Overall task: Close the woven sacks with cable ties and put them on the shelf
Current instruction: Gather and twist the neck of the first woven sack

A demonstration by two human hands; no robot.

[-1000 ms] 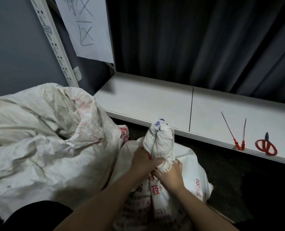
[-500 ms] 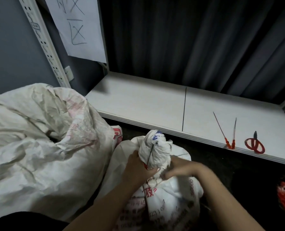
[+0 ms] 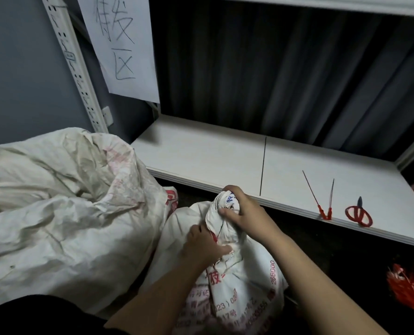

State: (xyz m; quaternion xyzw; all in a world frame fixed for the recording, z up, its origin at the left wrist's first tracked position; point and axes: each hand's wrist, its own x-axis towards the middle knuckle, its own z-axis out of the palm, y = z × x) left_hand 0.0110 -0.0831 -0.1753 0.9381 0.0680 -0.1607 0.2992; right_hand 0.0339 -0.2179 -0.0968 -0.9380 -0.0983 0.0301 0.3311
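A white woven sack (image 3: 237, 293) with red print stands on the floor before me, its mouth bunched into a twisted neck. My right hand (image 3: 243, 210) grips the top of that neck from above. My left hand (image 3: 202, 247) grips the neck lower down, thumb pressed against it. A red cable tie shows faintly at the neck between my hands. Two spare red-headed cable ties (image 3: 322, 201) lie on the white shelf (image 3: 201, 153) at the right, near its front edge.
A larger crumpled woven sack (image 3: 63, 204) sits open at the left, touching the small one. Red-handled scissors (image 3: 358, 213) lie on the shelf beside the ties. A bundle of red ties (image 3: 409, 291) lies on the dark floor at the right. A paper sign (image 3: 121, 44) hangs on the shelf upright.
My right hand rose from the base of the neck to grip its top. The left hand stayed low on the neck. The view tilted up, showing more of the shelf.
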